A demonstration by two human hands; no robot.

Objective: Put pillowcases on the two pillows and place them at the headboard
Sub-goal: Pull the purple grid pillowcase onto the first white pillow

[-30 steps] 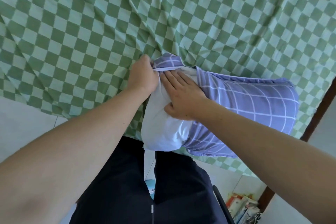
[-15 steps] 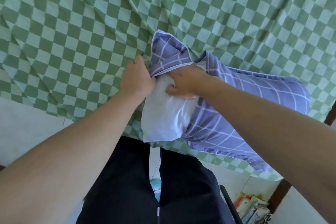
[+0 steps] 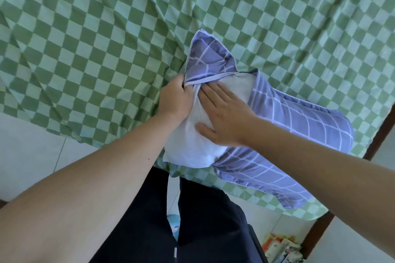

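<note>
Pillow (image 3: 192, 143), white and plump, lies at the near edge of the bed (image 3: 85, 49), most of its length already inside the purple grid-patterned pillowcase (image 3: 299, 126), with only the near end bare. The case's open hem runs across the pillow just beyond the grip, and a loose flap of the case stands up in a peak past it.

The left hand (image 3: 177, 98) is clamped on that hem, fingers curled round the gathered edge at the pillow's far-left corner. The right hand (image 3: 224, 117) is spread flat, fingers straight and together, pressing on the bare pillow right beside the left grip; it holds nothing.

The step in hand looks like seating the last exposed part of the pillow. To do it well, the flat hand should push the filling away from the grip, toward the closed end of the case, while the clamped hand draws the hem the opposite way, over the bare corner. Working one corner at a time should keep the fabric from bunching. The near-side corner of the pillow, below both hands, hangs slightly off the mattress edge over the person's dark trousers (image 3: 192, 220), so a hard shove could likely slide the whole bundle. A second pillow is not in view.
</note>
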